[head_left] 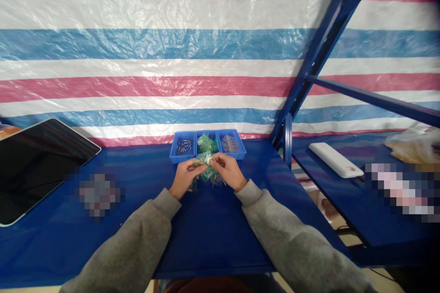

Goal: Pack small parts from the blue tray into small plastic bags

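Observation:
Between my two hands is a small clear-green plastic bag (207, 173), held just in front of the blue bins. My left hand (185, 176) pinches its left side, and my right hand (228, 170) has its fingers closed at the bag's upper right. What is inside the bag I cannot make out. Behind the hands stand three joined blue bins: the left bin (173, 152) has thin metal pieces (184, 147), the middle one green plastic bags (207, 143), the right one clear bags (229, 143). A few thin metal pieces (214, 180) show below the right hand.
A dark-screened tablet (37, 169) lies at the left of the blue table (209, 238), near a blurred patch. On the right, a blue metal frame (309, 64) rises; beyond it a white power bank (335, 159) and a plastic bag (414, 144) lie on another blue surface. A striped sheet (154, 46) hangs behind.

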The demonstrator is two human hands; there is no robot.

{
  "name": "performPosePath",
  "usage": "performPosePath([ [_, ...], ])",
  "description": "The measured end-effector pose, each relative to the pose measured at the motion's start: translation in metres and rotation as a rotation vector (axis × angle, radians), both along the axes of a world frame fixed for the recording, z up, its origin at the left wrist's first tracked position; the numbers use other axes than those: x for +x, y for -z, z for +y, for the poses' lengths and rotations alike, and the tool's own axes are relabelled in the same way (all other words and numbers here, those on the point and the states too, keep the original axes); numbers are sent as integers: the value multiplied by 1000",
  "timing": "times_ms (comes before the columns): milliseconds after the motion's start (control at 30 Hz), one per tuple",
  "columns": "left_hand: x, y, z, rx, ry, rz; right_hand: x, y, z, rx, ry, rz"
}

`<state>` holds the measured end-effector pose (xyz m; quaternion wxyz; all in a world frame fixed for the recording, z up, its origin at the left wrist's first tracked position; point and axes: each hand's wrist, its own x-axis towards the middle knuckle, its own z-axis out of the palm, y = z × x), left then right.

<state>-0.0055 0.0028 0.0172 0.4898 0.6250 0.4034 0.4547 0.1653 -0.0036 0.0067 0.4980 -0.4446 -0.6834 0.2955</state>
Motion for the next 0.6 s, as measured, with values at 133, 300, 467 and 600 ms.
performPosePath([
  [133,0,0,-2,4,-6,14,0,1,-2,6,-20,-34],
  [300,0,-5,-4,19,10,29,1,-1,-4,28,6,-131],
  [467,-1,-6,-3,-15,56,13,3,-5,-6,40,13,-210],
  [600,1,-3,-2,-94,91,-68,6,-6,-6,22,21,-193],
])
